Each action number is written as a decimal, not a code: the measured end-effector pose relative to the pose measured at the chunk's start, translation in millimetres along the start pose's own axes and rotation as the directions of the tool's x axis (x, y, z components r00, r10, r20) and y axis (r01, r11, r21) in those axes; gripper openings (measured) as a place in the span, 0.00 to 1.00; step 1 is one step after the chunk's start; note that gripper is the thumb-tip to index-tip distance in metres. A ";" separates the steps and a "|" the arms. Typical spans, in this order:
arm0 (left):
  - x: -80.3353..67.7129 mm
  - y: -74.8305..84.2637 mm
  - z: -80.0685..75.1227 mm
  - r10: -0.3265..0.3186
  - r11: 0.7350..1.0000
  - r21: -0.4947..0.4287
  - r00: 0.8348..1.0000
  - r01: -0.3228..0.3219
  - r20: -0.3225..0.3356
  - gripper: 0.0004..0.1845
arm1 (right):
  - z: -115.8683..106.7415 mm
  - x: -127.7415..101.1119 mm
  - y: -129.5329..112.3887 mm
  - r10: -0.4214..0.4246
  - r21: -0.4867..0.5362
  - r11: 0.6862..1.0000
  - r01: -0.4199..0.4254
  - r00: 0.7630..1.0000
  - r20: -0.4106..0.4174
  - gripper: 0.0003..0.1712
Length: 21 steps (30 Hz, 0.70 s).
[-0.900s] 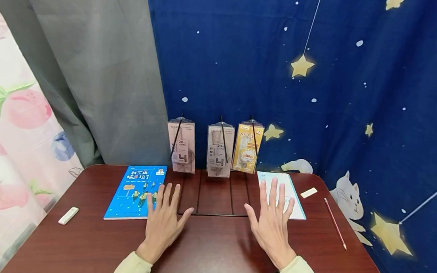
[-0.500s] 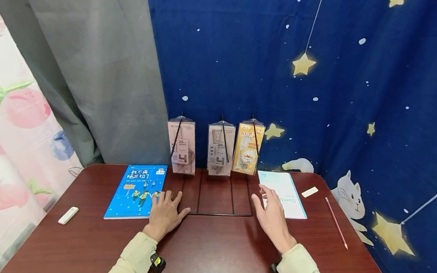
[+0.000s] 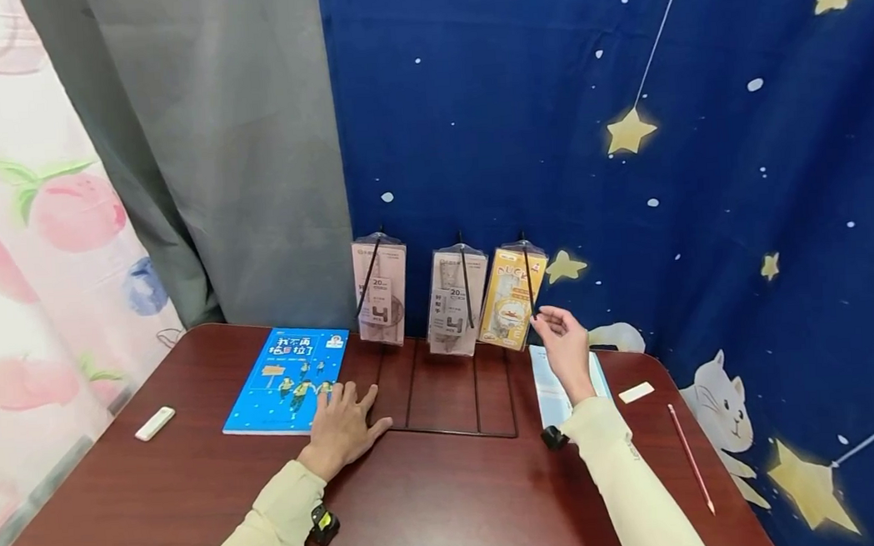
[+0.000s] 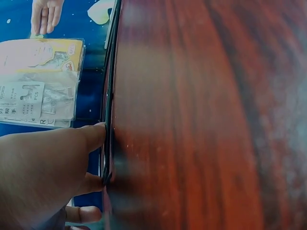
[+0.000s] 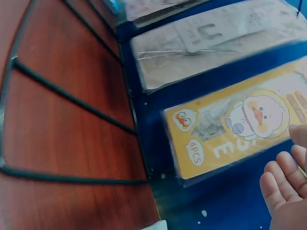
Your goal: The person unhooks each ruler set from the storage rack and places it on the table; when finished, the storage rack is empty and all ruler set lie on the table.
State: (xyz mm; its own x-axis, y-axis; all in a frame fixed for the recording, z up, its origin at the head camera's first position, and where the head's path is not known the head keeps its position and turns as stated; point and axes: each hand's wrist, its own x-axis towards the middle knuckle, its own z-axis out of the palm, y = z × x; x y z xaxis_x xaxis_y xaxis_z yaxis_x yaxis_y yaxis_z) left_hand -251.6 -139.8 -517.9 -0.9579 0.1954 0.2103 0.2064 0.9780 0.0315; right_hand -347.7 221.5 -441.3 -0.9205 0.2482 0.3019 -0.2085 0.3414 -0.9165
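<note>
A black wire rack bears three hanging packets of stationery sets: a pinkish ruler-set packet point(image 3: 381, 293), a greyish ruler-set packet point(image 3: 457, 305) and a yellow duck packet point(image 3: 509, 294). My right hand point(image 3: 565, 344) is raised at the yellow packet's lower right, fingertips right at the free end of its hook point(image 3: 531, 288). In the right wrist view, its thumb and bent fingers stand apart beside the packet. My left hand point(image 3: 343, 429) lies spread at the front left of the rack's wire base point(image 3: 447, 431), fingertips on the wire and by the blue book point(image 3: 282, 387).
A white notebook point(image 3: 552, 395) lies partly under my right forearm. Right of it are a white eraser point(image 3: 635, 392) and a red pencil point(image 3: 691, 458). A white stick-shaped object point(image 3: 155, 423) lies at the far left of the table point(image 3: 436, 507). Curtains hang behind.
My right hand has risen from above the notebook to the yellow packet's hook. My left hand has settled from a raised spread onto the rack's base. The view has turned slightly right-to-left.
</note>
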 end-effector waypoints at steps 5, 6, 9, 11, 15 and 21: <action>0.2 1.3 1.5 -0.002 1.000 0.005 1.000 0.002 -0.002 0.34 | 5.8 11.0 -1.9 0.028 0.025 0.999 -0.028 1.000 -0.005 0.25; 0.2 1.3 1.6 -0.005 1.000 0.005 1.000 0.005 0.000 0.35 | 7.2 12.0 -1.9 0.032 0.023 0.999 -0.032 0.999 -0.003 0.25; 1.1 3.0 1.0 -0.005 1.000 0.000 1.000 0.005 0.004 0.34 | 8.6 14.1 -1.4 0.041 0.031 0.999 -0.041 0.999 0.000 0.25; 1.0 3.9 0.5 -0.004 1.000 -0.005 1.000 0.004 0.000 0.34 | 9.7 15.0 -0.8 0.048 0.032 0.998 -0.048 0.999 0.002 0.25; 0.1 5.1 -1.5 -0.005 1.000 -0.007 1.000 0.005 -0.004 0.34 | 12.0 15.4 -0.4 0.050 0.056 0.997 -0.051 0.999 0.009 0.22; 0.1 4.5 -2.3 -0.017 1.000 -0.008 1.000 0.017 0.012 0.34 | 12.7 11.6 -1.6 0.037 0.086 0.995 -0.039 0.999 0.033 0.20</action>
State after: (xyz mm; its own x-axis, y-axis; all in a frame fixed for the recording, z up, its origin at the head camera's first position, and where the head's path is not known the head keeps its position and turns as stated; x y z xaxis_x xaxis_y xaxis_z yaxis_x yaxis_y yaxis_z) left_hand -250.3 -135.5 -515.5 -0.9635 0.1799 0.1983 0.1920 0.9805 0.0431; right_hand -362.2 212.3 -439.7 -0.9378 0.2309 0.2593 -0.1999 0.2518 -0.9469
